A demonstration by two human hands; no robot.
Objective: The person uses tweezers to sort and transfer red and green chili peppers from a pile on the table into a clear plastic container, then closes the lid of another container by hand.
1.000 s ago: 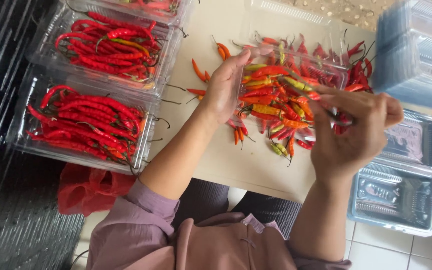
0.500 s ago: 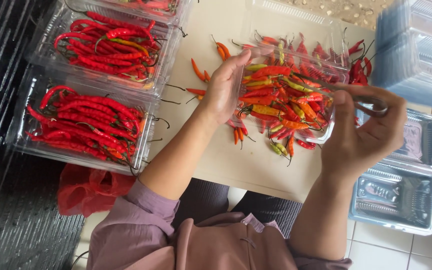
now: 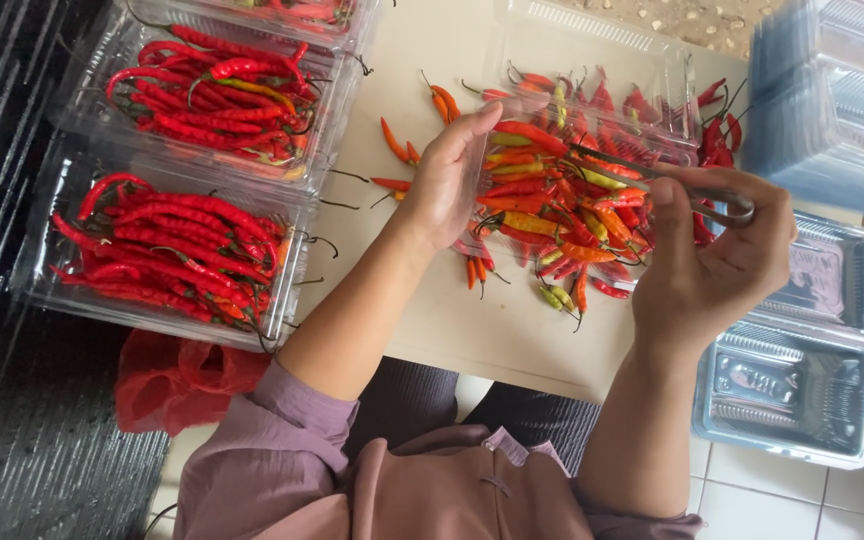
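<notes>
My left hand grips the near left edge of a clear plastic container that sits tilted over a pile of red, orange and green chilies on the beige table. My right hand is to the right of the pile and pinches a thin metal tool, like tweezers. The tool's tip reaches left into the chilies. A few loose chilies lie beyond my left hand.
Two clear containers packed with red chilies stand at the left. A stack of empty containers is at the top right, an open empty one at the right. A red mesh bag hangs below the table edge.
My right hand has drawn back to the right, away from the pile, with the tool now stretched between it and the chilies. My left hand stays on the container.
</notes>
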